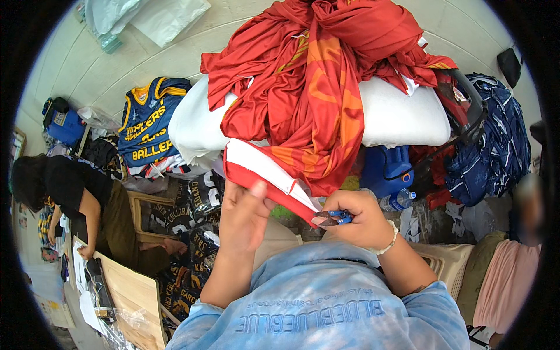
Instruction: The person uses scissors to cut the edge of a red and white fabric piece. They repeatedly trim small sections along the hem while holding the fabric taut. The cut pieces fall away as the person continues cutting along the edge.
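Note:
A red jersey [344,87] with orange lettering and a white inner side hangs down in front of me, its red hem [274,195] stretched slantwise between my hands. My right hand [356,213] closes around small thread snips [341,217] with blue handles and dark blades. The snips' tip and my right thumb meet the lower end of the hem. My left hand [248,213] is at the hem's left part, its thumb and fingers apart and slightly blurred. Whether its fingers touch the cloth is hard to make out.
Beneath the jerseys is a white padded surface [402,114]. A navy jersey [153,119] lies left, dark blue garments [487,146] hang right. Under the padding stand a blue jug [388,169] and a water bottle [401,199]. Another person [70,186] bends over papers at left.

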Motion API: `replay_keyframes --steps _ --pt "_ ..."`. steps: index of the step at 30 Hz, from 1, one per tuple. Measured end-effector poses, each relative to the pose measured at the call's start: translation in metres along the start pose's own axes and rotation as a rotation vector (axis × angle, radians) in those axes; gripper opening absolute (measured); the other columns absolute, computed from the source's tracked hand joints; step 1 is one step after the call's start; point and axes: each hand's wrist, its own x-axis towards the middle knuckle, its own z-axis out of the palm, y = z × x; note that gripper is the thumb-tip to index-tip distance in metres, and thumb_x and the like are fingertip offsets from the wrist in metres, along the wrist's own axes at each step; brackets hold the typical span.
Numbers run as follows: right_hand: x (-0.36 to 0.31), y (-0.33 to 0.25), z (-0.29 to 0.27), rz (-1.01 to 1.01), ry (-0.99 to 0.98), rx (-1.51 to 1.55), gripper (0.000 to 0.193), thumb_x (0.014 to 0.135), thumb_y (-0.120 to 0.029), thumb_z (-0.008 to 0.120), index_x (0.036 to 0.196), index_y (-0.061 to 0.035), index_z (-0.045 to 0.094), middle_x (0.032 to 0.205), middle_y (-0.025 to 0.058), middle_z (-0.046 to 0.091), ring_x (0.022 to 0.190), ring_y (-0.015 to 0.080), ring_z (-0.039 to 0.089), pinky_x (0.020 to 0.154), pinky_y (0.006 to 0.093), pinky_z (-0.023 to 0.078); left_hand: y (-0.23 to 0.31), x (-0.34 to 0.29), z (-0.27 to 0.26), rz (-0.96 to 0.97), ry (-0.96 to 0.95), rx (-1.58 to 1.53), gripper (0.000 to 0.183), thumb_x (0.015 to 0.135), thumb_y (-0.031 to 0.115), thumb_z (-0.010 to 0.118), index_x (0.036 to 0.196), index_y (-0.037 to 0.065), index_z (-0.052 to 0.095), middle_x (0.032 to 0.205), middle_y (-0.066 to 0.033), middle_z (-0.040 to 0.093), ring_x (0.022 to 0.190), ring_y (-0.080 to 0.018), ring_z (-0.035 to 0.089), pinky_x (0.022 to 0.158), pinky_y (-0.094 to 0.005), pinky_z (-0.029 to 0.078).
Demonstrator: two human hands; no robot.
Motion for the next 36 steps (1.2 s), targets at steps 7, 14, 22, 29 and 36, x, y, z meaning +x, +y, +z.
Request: replay_keyframes --steps 7,14,22,29,36 --pt "0.002 0.002 0.003 0.041 0.125 0.008 0.019 0.076 -0.008 0.073 0.087 -0.003 0.058 0.072 0.0041 0.056 0.065 0.0084 0.052 0.059 0.0246 0.042 0.005 -0.003 0.007 -0.02 0.003 0.191 0.048 0.083 -0.007 0.062 0.125 0.003 0.042 0.11 -0.0116 0.062 0.096 -0.0192 0.064 0.078 -0.0319 0.057" --pt "-0.001 -0.004 0.013 -0.138 0.273 -0.179 0.029 0.074 -0.016 0.079 0.092 -0.0018 0.06 0.075 0.0066 0.063 0.063 0.0136 0.06 0.057 0.026 0.046 0.007 -0.005 0.015 -0.023 -0.003 0.17 0.048 0.083 -0.006 0.062 0.126 0.002 0.041 0.109 -0.0136 0.062 0.099 -0.0234 0.064 0.083 -0.0379 0.057" --pt "-0.001 -0.002 0.014 -0.171 0.265 -0.21 0.031 0.072 -0.016 0.081 0.092 -0.002 0.062 0.076 0.0067 0.065 0.062 0.0138 0.061 0.055 0.0253 0.046 0.008 -0.008 0.015 -0.049 -0.051 0.151 0.049 0.084 -0.007 0.06 0.127 0.002 0.039 0.108 -0.0144 0.062 0.099 -0.0242 0.064 0.083 -0.039 0.057" --pt "0.005 -0.009 0.015 -0.211 0.269 -0.224 0.031 0.072 -0.016 0.081 0.093 -0.0021 0.062 0.077 0.0068 0.066 0.062 0.013 0.061 0.055 0.0244 0.046 0.008 -0.011 0.019 -0.084 -0.06 0.151 0.049 0.083 -0.006 0.063 0.126 0.001 0.041 0.105 -0.0135 0.063 0.097 -0.0208 0.064 0.081 -0.0348 0.056" --pt "0.003 -0.015 0.018 -0.174 0.247 -0.175 0.03 0.073 -0.016 0.08 0.092 -0.0022 0.061 0.077 0.0065 0.065 0.063 0.0115 0.061 0.055 0.024 0.046 0.007 -0.017 0.018 -0.047 -0.068 0.201 0.05 0.081 -0.006 0.064 0.126 -0.001 0.041 0.106 -0.0137 0.063 0.097 -0.0189 0.064 0.083 -0.0326 0.055"
